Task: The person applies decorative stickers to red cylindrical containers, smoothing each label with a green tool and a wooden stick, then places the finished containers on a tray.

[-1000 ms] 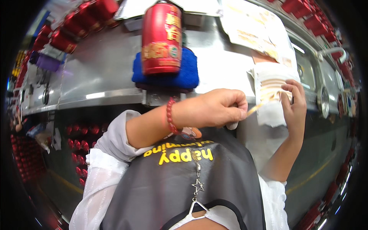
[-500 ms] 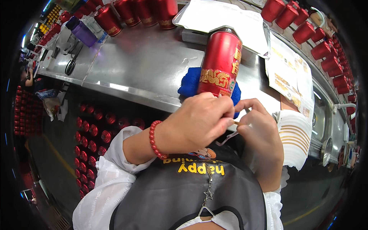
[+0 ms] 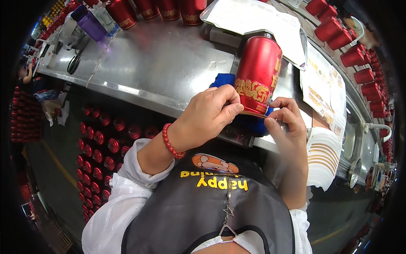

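Observation:
A tall red can with gold ornament (image 3: 258, 74) stands on a blue cloth (image 3: 249, 122) at the near edge of a steel counter (image 3: 160, 63). My left hand (image 3: 207, 116), with a red bead bracelet on the wrist, pinches a thin strip at the can's lower rim. My right hand (image 3: 285, 122) pinches the same strip from the other side, fingertips touching the can's base. What the strip is cannot be made out.
Rows of red cans (image 3: 160, 8) line the counter's far edge and more (image 3: 351, 42) stand at the right. A steel tray with white paper (image 3: 253, 17) lies behind the can. A stack of white paper cups (image 3: 323, 156), scissors (image 3: 76, 61), and shelved red cans (image 3: 101, 139) below.
The view has swung so the can sits more central. Both hands stay together at the can's base, now spread a little apart along its lower rim.

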Demonstrator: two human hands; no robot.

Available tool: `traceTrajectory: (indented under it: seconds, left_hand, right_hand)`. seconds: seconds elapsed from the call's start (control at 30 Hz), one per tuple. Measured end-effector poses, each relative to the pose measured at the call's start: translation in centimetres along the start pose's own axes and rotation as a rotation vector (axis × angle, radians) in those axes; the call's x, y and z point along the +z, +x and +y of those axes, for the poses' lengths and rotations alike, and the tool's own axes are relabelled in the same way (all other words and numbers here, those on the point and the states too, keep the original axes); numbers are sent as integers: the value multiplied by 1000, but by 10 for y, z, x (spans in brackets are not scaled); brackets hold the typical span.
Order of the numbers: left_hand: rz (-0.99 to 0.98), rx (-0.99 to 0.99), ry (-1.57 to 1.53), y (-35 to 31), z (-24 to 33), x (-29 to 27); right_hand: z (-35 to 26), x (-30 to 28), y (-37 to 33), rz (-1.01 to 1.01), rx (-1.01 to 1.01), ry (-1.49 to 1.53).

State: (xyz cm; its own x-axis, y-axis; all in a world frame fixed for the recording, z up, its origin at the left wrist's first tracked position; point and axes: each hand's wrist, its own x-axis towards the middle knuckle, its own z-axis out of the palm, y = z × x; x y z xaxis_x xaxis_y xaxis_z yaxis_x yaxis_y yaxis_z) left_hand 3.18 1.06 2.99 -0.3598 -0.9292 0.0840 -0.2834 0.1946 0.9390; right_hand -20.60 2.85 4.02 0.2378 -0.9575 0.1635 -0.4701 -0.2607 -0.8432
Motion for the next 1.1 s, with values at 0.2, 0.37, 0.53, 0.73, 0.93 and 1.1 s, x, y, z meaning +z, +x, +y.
traceTrajectory:
  seconds: [0.2,0.37,0.53,0.73,0.93,1.1]
  left_hand:
    - [69,46,30,3,-6,0]
    - [135,105,70,5,-18,3]
    - [220,44,-47,1,-33,6]
    - [334,154,74,1,-43,16]
    - [310,160,101,4,-52,19]
    - [288,161,54,4,-54,16]
  right_hand:
    - [4,2,3,34,-25,10]
    - [2,4,1,36,78,60]
    - [9,3,1,42,-23,26]
    - [9,1,-1,31,6,69]
    - [9,-1,-5,50,29,83]
    - [5,-1,-6,54,87,103]
